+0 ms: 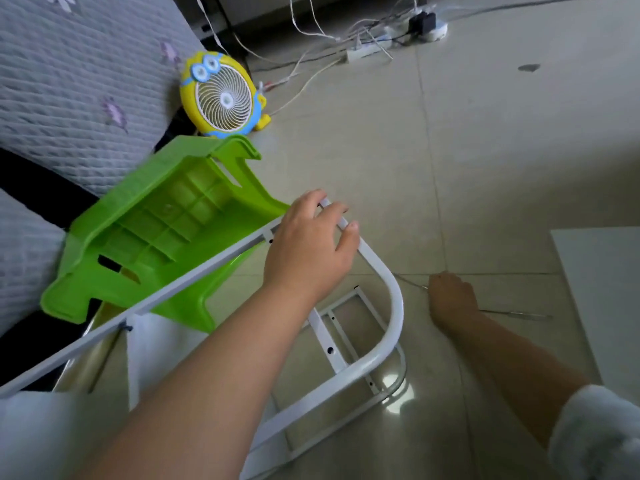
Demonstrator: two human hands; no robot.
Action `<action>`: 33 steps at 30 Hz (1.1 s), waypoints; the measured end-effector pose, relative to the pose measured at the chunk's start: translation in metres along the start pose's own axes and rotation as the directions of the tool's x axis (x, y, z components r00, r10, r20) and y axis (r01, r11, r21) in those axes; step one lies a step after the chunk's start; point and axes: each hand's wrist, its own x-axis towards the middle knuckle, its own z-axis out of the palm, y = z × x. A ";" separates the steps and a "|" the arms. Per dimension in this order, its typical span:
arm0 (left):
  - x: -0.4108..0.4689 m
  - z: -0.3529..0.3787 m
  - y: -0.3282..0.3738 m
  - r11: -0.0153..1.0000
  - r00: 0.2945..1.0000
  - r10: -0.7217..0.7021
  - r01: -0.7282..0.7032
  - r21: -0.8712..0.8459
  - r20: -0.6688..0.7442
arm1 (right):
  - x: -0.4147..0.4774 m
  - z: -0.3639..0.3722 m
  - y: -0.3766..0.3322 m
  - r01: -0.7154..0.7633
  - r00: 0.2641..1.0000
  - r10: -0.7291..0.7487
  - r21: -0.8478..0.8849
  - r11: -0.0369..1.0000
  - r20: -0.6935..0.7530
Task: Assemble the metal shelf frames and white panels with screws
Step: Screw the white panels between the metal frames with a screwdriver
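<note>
A white metal shelf frame (392,299) with a curved tube end and a crossbar with screw holes (329,349) stands tilted over the floor, leaning across a green stool. My left hand (308,251) grips the frame's upper tube, fingers curled over it. My right hand (452,299) is down on the floor tiles, curled over a long thin metal tool (512,313) that sticks out on both sides of it; its fingertips are hidden. A white panel (602,289) lies flat at the right. Another white panel (156,344) lies under the frame at lower left.
A green plastic stool (156,237) lies on its side behind the frame. A yellow desk fan (221,95) stands on the floor by a grey quilted bed (69,81). Power strips and tangled white cables (363,46) lie at the far wall.
</note>
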 end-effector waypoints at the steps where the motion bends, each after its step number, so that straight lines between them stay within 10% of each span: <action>1: 0.000 0.001 0.000 1.000 1.000 -0.005 0.005 -0.002 0.010 | 0.000 -0.003 -0.003 -0.021 1.000 0.022 0.044 0.999 -0.009; 12: -0.002 -0.006 0.001 0.997 0.998 -0.062 0.064 0.049 -0.029 | -0.037 -0.150 -0.046 0.121 0.963 0.090 0.708 0.695 -0.253; 23: -0.096 -0.069 -0.108 0.920 0.907 -0.302 0.358 0.161 -0.292 | -0.147 -0.237 -0.158 0.653 0.752 -0.411 0.492 0.576 -0.516; 33: -0.156 -0.090 -0.176 0.918 0.916 -0.382 0.391 0.058 -0.126 | -0.173 -0.225 -0.248 0.751 0.660 -0.588 0.429 0.502 -0.468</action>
